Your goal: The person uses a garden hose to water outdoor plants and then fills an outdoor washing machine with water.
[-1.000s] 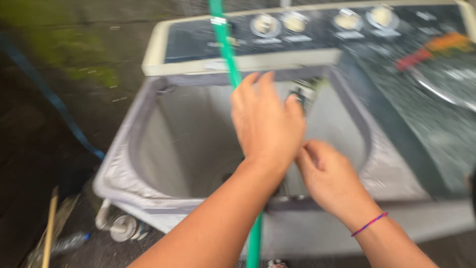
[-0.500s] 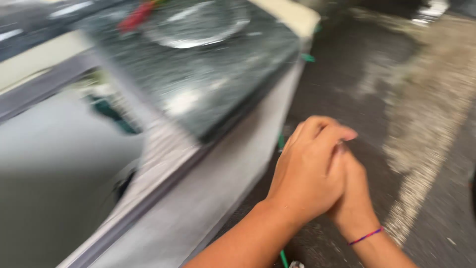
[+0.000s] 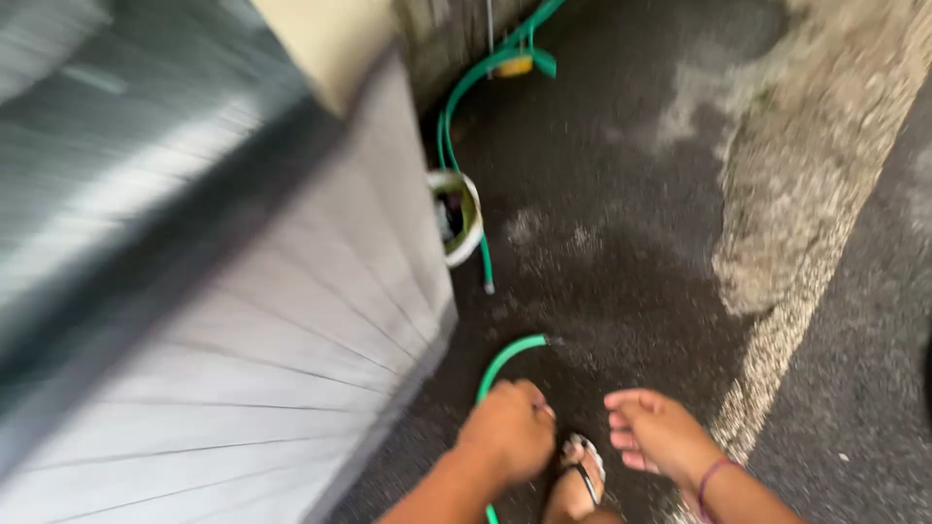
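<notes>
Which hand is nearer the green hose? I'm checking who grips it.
Left. The left hand is closed around the green hose, which arcs out above it; the right hand is open beside it, apart from the hose.

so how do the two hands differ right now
The left hand is curled into a fist around the green hose; the right hand is open, fingers loosely extended, holding nothing. The right wrist carries a thin thread bracelet; the left wrist is bare. Both hang low over the wet dark ground, beside the sandalled foot.
</notes>
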